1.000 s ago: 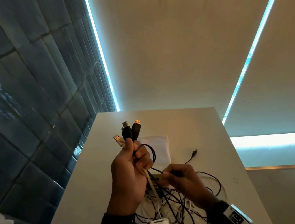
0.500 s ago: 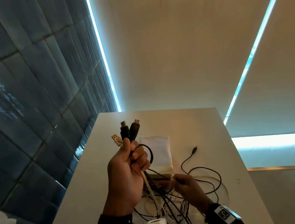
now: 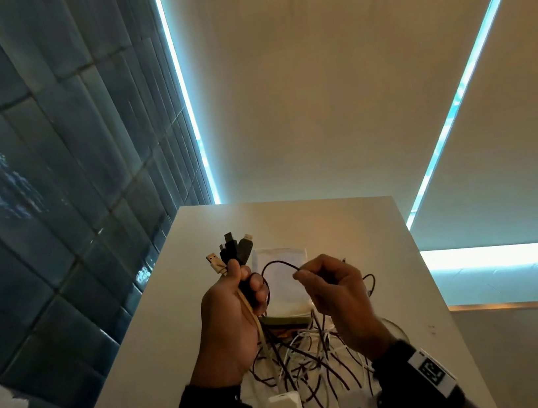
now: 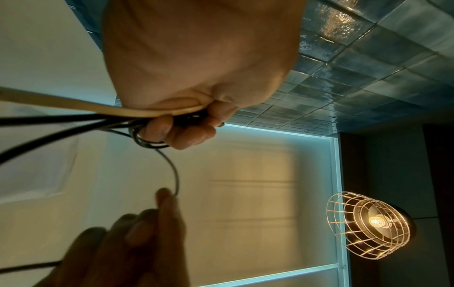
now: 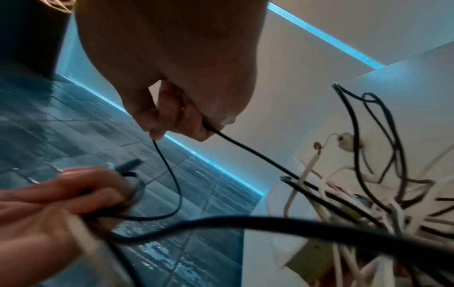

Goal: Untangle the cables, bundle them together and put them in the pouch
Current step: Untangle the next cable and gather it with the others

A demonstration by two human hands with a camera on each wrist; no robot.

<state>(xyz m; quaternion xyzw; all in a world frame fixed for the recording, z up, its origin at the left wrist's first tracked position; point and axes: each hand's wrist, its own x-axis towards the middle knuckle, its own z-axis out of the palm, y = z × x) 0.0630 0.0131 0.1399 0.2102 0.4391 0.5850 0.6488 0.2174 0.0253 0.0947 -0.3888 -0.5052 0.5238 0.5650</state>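
Right hand [image 3: 333,293] rose since before, pinching thin black cable [image 3: 277,264]; left hand [image 3: 230,316] fists plug ends [image 3: 232,250]. I'd feed slack slowly (tangle [image 3: 303,358] snags).

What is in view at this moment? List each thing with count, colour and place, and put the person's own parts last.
Plug ends: about four, black and beige, sticking up from the left fist.
Thin cable: one, black, arcing between the two hands.
Cable tangle: several, black and white, on the table below the hands.
Pouch: one, white, flat on the table behind the hands.
Table: one, white, against the tiled wall.
Tiled wall: dark blue-grey, left side.
Light strips: two, cyan, along the wall edges.
Cage lamp: one, lit, wire shade, left wrist view.
Left hand: grips the bundled cable ends.
Right hand: pinches the thin cable.
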